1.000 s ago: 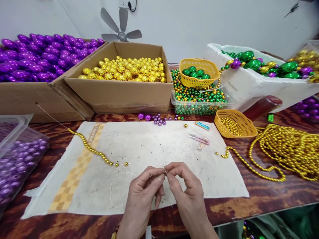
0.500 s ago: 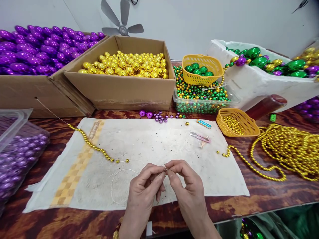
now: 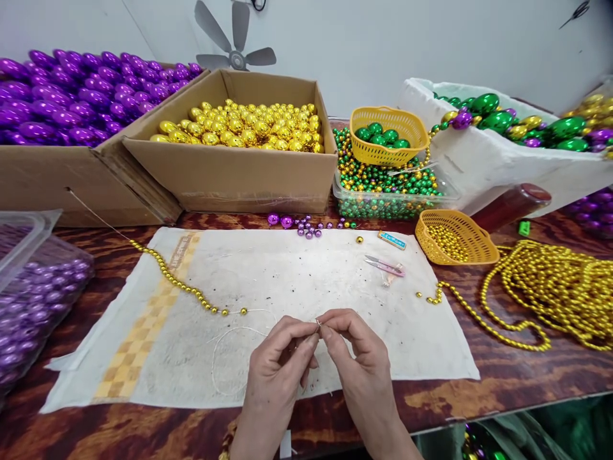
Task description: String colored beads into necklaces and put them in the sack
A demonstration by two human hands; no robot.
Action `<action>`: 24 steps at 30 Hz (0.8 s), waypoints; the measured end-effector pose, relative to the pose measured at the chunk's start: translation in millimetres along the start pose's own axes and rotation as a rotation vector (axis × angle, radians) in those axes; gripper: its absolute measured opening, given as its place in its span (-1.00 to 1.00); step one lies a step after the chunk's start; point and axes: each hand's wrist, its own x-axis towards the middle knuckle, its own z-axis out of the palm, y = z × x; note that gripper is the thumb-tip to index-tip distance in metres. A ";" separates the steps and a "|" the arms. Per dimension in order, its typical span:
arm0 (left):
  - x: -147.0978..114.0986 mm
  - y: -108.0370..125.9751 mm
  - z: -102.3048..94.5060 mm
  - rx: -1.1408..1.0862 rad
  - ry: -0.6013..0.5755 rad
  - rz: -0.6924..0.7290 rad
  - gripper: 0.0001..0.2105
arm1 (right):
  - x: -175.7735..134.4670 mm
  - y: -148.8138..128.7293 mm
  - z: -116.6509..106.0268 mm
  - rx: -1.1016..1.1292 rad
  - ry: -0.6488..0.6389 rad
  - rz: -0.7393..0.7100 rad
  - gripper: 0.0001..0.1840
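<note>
My left hand (image 3: 282, 358) and my right hand (image 3: 357, 358) meet fingertip to fingertip over the front of the white towel (image 3: 306, 275). Both are closed in a pinch on a thin white string (image 3: 230, 329), of which only a tiny bit shows between the fingertips. The rest of it loops on the towel left of my hands. Farther left, a strand of gold beads (image 3: 177, 281) lies slanting across the towel, its thread running up to the cardboard at the back left. Pink-handled thread snips (image 3: 385, 265) rest on the towel to the right.
Along the back stand a box of gold beads (image 3: 230, 172), a clear tub of mixed beads (image 3: 393, 203) and a white foam box (image 3: 479, 160). Right of the towel are a yellow basket (image 3: 460, 255) and piled gold bead strands (image 3: 560, 287). Purple beads (image 3: 43, 306) fill a bag at left.
My hands keep nearly the same pinched pose at the same spot. The view has shifted very slightly; the beads and snips lie as before.
</note>
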 end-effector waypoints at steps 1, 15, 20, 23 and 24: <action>0.1 0.0 -0.2 0.018 -0.002 0.013 -0.88 | -0.1 0.9 0.1 0.005 0.001 0.002 -0.87; 7.5 8.5 -9.8 0.516 -0.198 0.401 -0.70 | 7.7 3.2 -13.9 0.215 -0.122 0.159 -0.87; 10.4 4.6 -8.6 0.585 -0.269 0.402 -0.71 | 17.1 9.0 -15.8 0.181 -0.079 0.151 -0.88; 11.6 2.8 -6.3 0.583 -0.260 0.380 -0.76 | 18.8 12.5 -43.0 0.228 0.209 0.109 -0.88; 11.4 3.6 -5.7 0.578 -0.252 0.374 -0.78 | 17.5 12.6 -57.5 0.212 0.326 0.084 -0.88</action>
